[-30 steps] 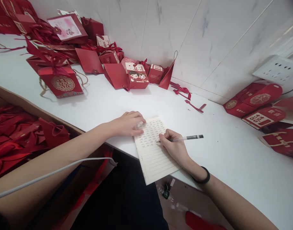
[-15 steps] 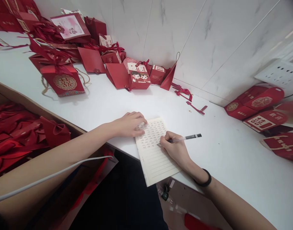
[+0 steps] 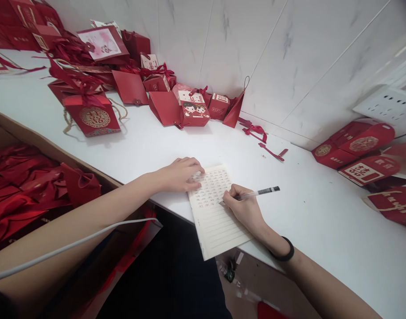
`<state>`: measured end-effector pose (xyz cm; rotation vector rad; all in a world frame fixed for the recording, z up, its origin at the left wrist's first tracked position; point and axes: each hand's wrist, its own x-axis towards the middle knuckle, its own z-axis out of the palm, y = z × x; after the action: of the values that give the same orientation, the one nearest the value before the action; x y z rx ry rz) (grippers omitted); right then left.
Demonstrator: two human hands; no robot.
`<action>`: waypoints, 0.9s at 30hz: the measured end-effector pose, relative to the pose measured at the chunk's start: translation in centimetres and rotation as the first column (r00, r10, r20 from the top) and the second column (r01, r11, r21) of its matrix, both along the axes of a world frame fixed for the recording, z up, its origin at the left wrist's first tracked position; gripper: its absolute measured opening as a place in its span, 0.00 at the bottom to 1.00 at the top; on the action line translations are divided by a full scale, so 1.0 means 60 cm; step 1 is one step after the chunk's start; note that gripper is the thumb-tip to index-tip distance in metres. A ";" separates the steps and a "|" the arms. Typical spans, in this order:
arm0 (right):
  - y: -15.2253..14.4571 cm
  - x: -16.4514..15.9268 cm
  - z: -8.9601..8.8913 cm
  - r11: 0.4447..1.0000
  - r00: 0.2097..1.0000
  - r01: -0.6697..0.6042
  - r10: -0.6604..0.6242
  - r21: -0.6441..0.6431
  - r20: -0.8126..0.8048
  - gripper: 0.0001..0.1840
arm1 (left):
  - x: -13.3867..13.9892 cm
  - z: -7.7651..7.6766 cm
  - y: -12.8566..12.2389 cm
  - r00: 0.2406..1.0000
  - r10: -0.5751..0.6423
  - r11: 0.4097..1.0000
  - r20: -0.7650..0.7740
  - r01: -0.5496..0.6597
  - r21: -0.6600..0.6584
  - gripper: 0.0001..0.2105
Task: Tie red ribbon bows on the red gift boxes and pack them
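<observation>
A lined notepad (image 3: 219,232) lies at an angle on the white table, its lower corner jutting past the table's edge. Rows of small handwriting fill its upper half; the lower lines are blank. My right hand (image 3: 244,206) is closed around a pen (image 3: 267,190), whose tip meets the paper at the lowest written row. That wrist wears a black band (image 3: 286,250). My left hand (image 3: 181,175) rests on the table with fingers spread, the fingertips touching the notepad's upper left edge.
Red gift boxes (image 3: 93,116) and ribbons line the wall at the back left. More red boxes (image 3: 352,139) stand at right below a white power strip (image 3: 387,104). A carton (image 3: 53,150) of red pieces is at left. A white cable (image 3: 73,243) crosses my left forearm.
The pen tip and my right hand have shifted very slightly along the lowest written row. My left hand stays at the notepad's edge. The whole view has tilted a little.
</observation>
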<state>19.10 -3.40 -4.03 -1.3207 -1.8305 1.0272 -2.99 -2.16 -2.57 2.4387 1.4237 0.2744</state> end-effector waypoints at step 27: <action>0.107 0.071 -0.028 0.981 0.980 0.194 -0.193 0.018 -0.057 0.21 | -0.066 0.011 -0.006 0.909 0.411 0.865 0.066 -0.411 0.287 0.23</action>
<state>23.35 3.01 -5.70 -1.4109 -1.6324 0.9260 -6.96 -2.53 -1.88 2.3162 2.0273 0.6268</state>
